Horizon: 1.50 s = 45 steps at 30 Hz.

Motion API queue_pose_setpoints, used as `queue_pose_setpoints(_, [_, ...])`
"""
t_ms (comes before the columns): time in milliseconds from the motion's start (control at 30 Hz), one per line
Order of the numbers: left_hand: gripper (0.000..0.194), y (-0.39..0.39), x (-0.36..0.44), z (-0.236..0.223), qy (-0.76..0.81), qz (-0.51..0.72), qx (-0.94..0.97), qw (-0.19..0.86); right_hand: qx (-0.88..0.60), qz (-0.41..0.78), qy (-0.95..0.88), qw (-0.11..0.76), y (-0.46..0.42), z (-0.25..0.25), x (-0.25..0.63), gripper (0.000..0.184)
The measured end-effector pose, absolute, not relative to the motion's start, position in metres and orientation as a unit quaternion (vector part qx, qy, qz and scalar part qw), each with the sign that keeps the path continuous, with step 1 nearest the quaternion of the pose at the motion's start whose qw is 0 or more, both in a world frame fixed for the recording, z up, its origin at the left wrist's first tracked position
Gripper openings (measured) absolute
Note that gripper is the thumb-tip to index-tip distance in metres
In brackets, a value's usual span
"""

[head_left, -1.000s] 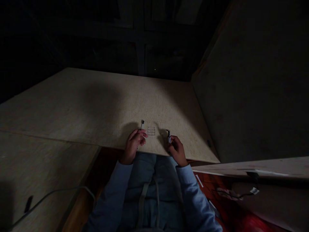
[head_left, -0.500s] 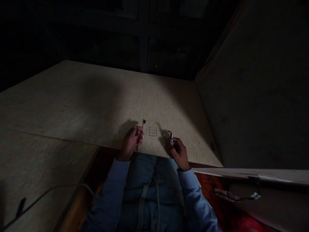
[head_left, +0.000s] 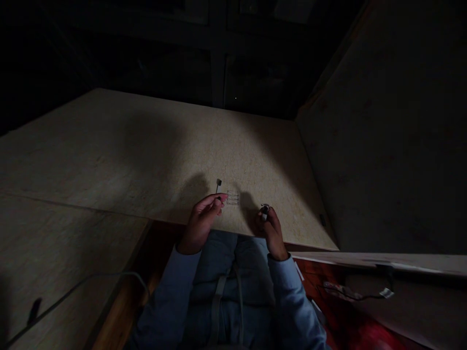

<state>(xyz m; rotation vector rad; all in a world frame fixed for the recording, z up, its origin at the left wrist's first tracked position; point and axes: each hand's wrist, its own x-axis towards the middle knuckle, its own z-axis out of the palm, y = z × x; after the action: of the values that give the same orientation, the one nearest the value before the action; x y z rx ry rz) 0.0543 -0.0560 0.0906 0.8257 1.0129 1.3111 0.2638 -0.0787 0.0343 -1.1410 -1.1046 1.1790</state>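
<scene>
My left hand [head_left: 205,214] is closed in a pinch over the table, with a small dark piece [head_left: 219,198] between thumb and fingertips. Just beyond it lies a thin stick with a dark head [head_left: 219,183], like a small brush, its lower part hidden by the hand. To the right of those fingertips is a small clear or wire-like grid [head_left: 233,198], flat on the table. My right hand [head_left: 273,231] grips a small black and silver tool [head_left: 264,212] with a bent metal tip; its exact kind is unclear in the dim light.
The pale table [head_left: 204,141] runs up to a dark panel [head_left: 383,146] on the right. A small black object [head_left: 322,220] lies by that panel. On the lower left a grey cable [head_left: 91,276] crosses another surface. More cable [head_left: 359,296] lies at the lower right.
My left hand has moved slightly right, nearer the grid, covering more of the stick. The tool in my right hand has tilted, its bent tip now lower.
</scene>
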Motion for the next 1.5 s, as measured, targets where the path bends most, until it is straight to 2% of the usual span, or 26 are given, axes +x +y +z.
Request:
queue_pose_setpoints(167, [0.036, -0.059, 0.071, 0.092, 0.297, 0.6, 0.258, 0.697, -0.495, 0.419, -0.512, 0.563, -0.08, 0.076, 0.232, 0.015])
queue_pose_setpoints(300, [0.027, -0.067, 0.086, 0.099, 0.21, 0.599, 0.23, 0.738, -0.474, 0.423, -0.561, 0.53, -0.076, 0.107, 0.217, 0.02])
queue_pose_setpoints(400, [0.022, -0.072, 0.093, 0.104, 0.177, 0.592, 0.223, 0.754, -0.455, 0.41, -0.583, 0.534, -0.072, 0.115, 0.215, 0.016])
queue_pose_setpoints(600, [0.025, -0.075, 0.095, 0.105, 0.183, 0.59, 0.231, 0.752, -0.436, 0.378, -0.641, 0.506, -0.071, 0.111, 0.223, 0.013])
queue_pose_setpoints(800, [0.054, -0.074, 0.085, 0.105, 0.238, 0.528, 0.261, 0.773, -0.4, 0.322, -0.699, 0.498, -0.068, 0.106, 0.239, 0.021])
queue_pose_setpoints(967, [0.04, -0.074, 0.073, 0.104, 0.305, 0.508, 0.279, 0.756, -0.39, 0.294, -0.746, 0.453, -0.065, 0.113, 0.248, 0.025])
queue_pose_setpoints(1067, [0.041, -0.074, 0.07, 0.105, 0.302, 0.505, 0.298, 0.751, -0.386, 0.29, -0.759, 0.437, -0.064, 0.118, 0.249, 0.025])
queue_pose_setpoints(1167, [0.044, -0.075, 0.069, 0.104, 0.296, 0.509, 0.295, 0.753, -0.388, 0.297, -0.753, 0.442, -0.064, 0.119, 0.25, 0.025])
queue_pose_setpoints(1333, [0.036, -0.074, 0.066, 0.1, 0.288, 0.523, 0.291, 0.748, -0.399, 0.317, -0.733, 0.451, -0.065, 0.12, 0.249, 0.025])
queue_pose_setpoints(1500, [0.037, -0.077, 0.067, 0.105, 0.28, 0.554, 0.288, 0.729, -0.433, 0.335, -0.678, 0.49, -0.078, 0.119, 0.249, 0.037])
